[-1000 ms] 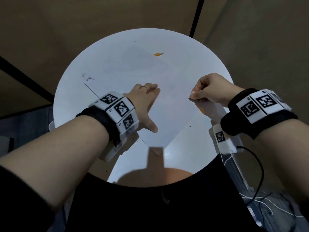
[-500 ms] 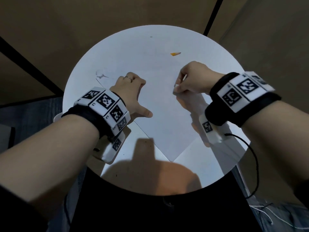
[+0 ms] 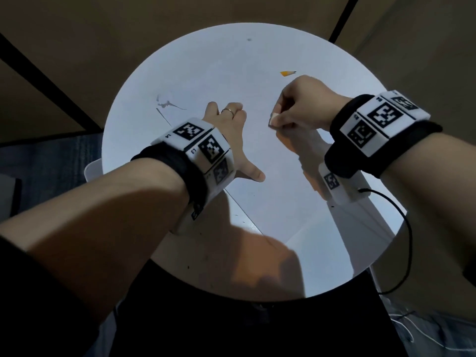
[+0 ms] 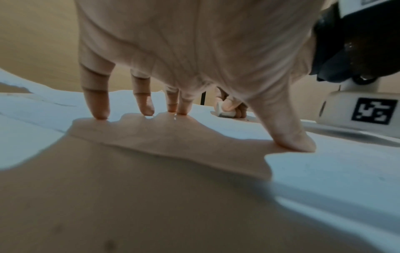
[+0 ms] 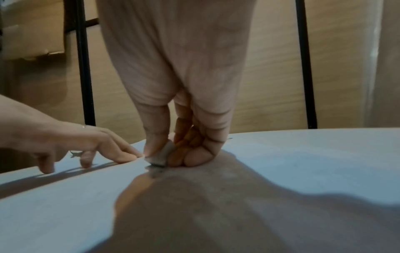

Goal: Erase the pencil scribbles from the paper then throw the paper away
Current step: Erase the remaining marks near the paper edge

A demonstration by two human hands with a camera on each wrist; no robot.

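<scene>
Head view showed our right hand (image 3: 301, 106) pinching the eraser (image 3: 273, 119) against the paper (image 3: 270, 181) on the table (image 3: 144, 81). Our left hand (image 3: 229, 135) pressed it flat, fingers spread. Erasing appeared unfinished; disposal remained.

A round white table (image 3: 180, 60) is standing over a brown floor (image 3: 77, 34). A short orange pencil stub (image 3: 288, 72) is lying on the table's far side, and a black cable (image 3: 409, 235) is hanging off its right edge.
</scene>
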